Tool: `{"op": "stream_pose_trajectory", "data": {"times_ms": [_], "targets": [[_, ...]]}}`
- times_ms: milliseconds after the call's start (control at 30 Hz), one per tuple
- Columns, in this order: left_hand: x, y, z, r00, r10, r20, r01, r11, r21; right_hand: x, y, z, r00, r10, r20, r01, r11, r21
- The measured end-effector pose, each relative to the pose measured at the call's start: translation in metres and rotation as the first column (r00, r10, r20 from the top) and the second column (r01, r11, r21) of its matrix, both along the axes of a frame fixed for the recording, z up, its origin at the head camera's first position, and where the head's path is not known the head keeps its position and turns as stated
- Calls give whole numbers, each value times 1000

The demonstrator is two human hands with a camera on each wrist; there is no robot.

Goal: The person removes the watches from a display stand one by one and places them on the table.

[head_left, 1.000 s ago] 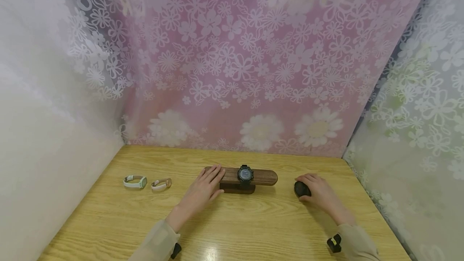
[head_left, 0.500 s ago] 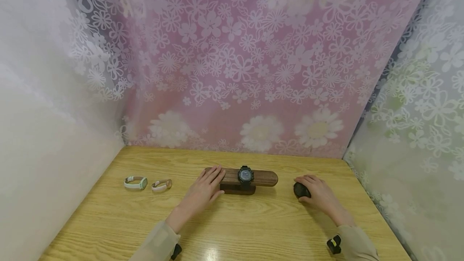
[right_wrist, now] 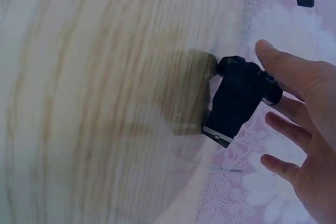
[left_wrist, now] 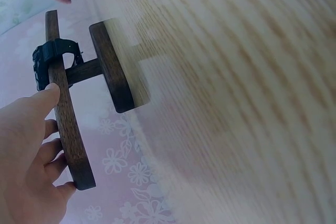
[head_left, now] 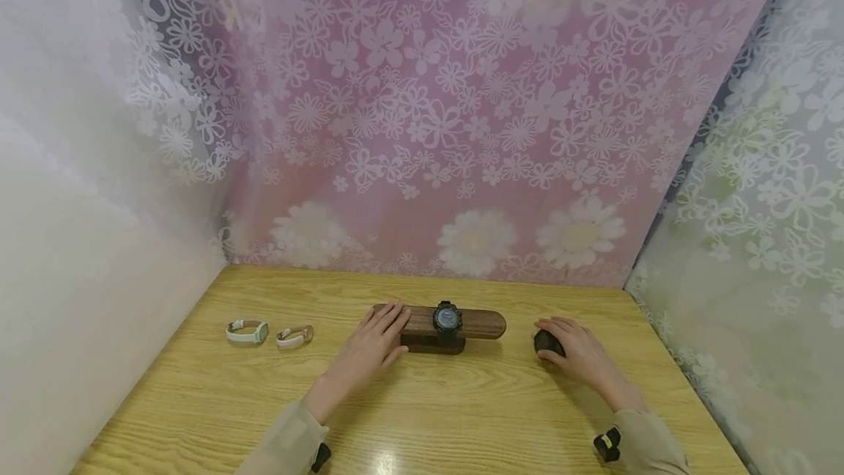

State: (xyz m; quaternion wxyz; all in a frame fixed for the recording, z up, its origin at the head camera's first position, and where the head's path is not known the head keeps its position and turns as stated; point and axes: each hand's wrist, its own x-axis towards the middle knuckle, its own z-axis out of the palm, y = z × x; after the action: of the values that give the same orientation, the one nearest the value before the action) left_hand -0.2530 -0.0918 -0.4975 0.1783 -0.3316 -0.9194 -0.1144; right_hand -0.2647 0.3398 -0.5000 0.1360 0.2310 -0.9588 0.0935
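My left hand (head_left: 371, 343) grips the left end of a dark wooden watch stand (head_left: 484, 323), fingers over the top bar and thumb along its near side. Strapped around the bar's middle is a black digital watch (head_left: 447, 318). In the left wrist view the stand's T shape shows, with its bar (left_wrist: 71, 135) in the hand and its base (left_wrist: 111, 69) on the table. Off to the right, my right hand (head_left: 583, 350) holds a second black watch (head_left: 549, 344) at the tabletop. The right wrist view shows the thumb by the watch's case and its wide strap (right_wrist: 231, 103) extending toward the table.
A watch with a pale green strap (head_left: 247, 333) and a smaller one with a pale pink strap (head_left: 294, 337) lie on the left of the wooden table (head_left: 422, 416). Flowered pink cloth (head_left: 428, 130) hangs behind, with pale walls either side.
My right thumb has shifted upward over the front of the black watch. My left hand, the stand and the two watches on the left stay in place.
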Motion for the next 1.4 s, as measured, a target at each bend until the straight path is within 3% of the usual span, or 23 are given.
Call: {"op": "stream_pose_trajectory", "data": {"times_ms": [300,767,1133,1400], "targets": [[1,0,2,1000,7,10,-7,1000,-14,-2,-9,2,993,17,-113,-23,998,-55],[1,0,2,1000,8,3,-8,1000,-27,-12,-40,25,945,123,-302,-142,989,-41],[1,0,0,1000,7,15,-8,1000,2,-14,-75,39,939,184,-292,-213,975,-71],[0,0,-1,1000,9,12,-9,1000,2,-18,-100,39,926,214,-312,-254,963,-92]]}}
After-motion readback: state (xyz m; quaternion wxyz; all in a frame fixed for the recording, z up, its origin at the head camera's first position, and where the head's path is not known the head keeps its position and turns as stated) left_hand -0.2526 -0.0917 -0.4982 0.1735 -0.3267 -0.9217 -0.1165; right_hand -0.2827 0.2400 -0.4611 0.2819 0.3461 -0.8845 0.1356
